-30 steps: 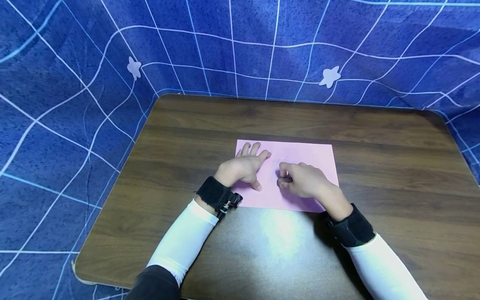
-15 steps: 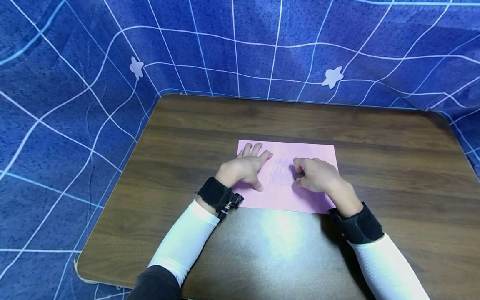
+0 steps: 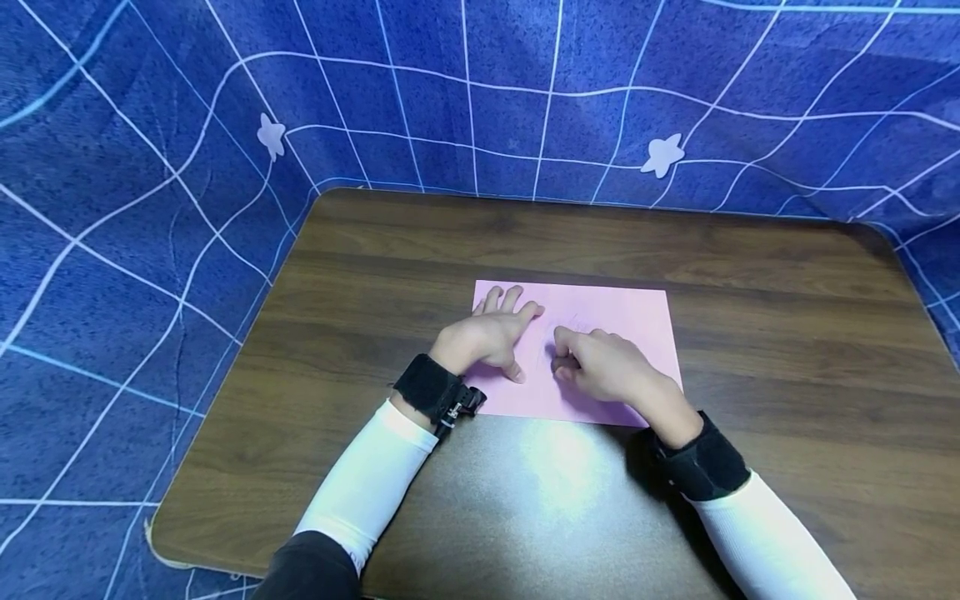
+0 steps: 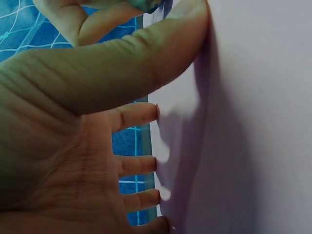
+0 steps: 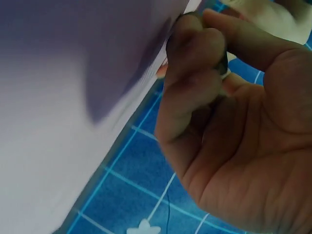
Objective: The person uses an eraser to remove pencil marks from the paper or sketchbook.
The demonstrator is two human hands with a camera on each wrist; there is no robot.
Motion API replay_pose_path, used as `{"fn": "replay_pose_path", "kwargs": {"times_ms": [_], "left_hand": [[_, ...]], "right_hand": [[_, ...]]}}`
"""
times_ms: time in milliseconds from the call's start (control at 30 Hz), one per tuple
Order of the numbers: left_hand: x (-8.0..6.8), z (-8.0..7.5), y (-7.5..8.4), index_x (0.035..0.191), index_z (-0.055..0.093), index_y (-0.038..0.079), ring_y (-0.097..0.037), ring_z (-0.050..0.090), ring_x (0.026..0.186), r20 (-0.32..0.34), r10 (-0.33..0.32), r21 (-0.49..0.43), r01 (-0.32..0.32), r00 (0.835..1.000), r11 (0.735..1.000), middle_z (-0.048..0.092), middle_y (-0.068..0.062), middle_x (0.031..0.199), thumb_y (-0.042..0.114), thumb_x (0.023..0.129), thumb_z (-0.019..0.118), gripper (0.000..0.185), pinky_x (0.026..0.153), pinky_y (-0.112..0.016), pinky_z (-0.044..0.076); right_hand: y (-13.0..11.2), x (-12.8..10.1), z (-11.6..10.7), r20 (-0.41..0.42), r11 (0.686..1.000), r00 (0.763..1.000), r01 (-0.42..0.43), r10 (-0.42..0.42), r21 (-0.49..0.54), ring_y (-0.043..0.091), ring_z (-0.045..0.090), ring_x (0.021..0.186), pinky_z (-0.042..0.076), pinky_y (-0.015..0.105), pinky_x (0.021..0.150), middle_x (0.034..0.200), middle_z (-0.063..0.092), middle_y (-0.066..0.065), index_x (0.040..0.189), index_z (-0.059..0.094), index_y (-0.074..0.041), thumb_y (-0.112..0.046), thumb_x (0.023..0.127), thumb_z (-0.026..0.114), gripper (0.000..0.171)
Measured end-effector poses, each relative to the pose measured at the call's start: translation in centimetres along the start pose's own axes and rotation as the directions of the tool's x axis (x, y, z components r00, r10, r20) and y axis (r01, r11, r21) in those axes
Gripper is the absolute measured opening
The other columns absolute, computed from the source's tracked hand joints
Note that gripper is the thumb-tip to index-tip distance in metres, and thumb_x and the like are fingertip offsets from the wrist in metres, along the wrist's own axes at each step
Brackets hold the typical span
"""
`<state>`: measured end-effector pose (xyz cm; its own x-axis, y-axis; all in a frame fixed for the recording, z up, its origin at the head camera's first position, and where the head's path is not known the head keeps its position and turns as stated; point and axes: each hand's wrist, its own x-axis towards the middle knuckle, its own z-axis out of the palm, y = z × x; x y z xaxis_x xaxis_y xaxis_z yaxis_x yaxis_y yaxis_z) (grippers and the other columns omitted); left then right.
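A pink sheet of paper (image 3: 630, 325) lies on the wooden table, with faint scribbled lines near its middle. My left hand (image 3: 491, 333) rests on the sheet's left part with fingers spread; in the left wrist view its fingertips press the paper beside the thumb (image 4: 122, 68). Over the middle of the sheet, my right hand (image 3: 603, 362) has its fingers curled and pinches a small dark, rounded piece (image 4: 146, 4) against the paper. In the right wrist view, most of that piece is hidden behind the fingers (image 5: 190, 92); I cannot tell its kind.
The brown wooden table (image 3: 375, 250) extends around the sheet, with a bright light reflection in front. A blue cloth (image 3: 450, 108) with white lines and star shapes rises along the back and left edges. Each wrist wears a black band (image 3: 429, 387).
My right hand moved right across the sheet, baring more scribbled lines, then came back left and slightly toward me, still pinching the piece. The left hand has stayed in place.
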<state>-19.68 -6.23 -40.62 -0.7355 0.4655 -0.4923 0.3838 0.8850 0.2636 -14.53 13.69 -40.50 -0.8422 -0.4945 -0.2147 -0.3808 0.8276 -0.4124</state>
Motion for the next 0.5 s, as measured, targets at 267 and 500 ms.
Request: {"fn": "replay_pose_path", "kwargs": {"times_ms": [267,500], "left_hand": [[0.1,0.0,-0.1,0.163,0.022,0.025,-0.045,-0.001,0.158,0.005,0.008,-0.002,-0.008,1.000,1.000,0.003,-0.015,0.173,0.040,0.075,0.090,0.113,0.128,-0.060,0.008],[0.0,0.0,-0.1,0.164,0.019,0.026,-0.044,-0.003,0.158,0.015,0.000,0.001,0.000,1.000,1.000,0.000,-0.015,0.172,0.042,0.075,0.090,0.114,0.128,-0.059,0.008]], "right_hand": [[0.9,0.3,-0.5,0.057,0.995,0.993,-0.101,0.100,0.015,0.021,0.056,0.074,0.040,0.034,0.061,0.070,0.059,-0.003,0.094,0.060,-0.020,-0.026,0.093,0.071,0.013],[2.4,0.3,-1.6,0.071,0.992,0.989,-0.128,0.128,0.004,0.021,0.053,0.073,0.037,0.033,0.060,0.070,0.055,-0.002,0.087,0.057,-0.020,-0.024,0.089,0.072,0.015]]}}
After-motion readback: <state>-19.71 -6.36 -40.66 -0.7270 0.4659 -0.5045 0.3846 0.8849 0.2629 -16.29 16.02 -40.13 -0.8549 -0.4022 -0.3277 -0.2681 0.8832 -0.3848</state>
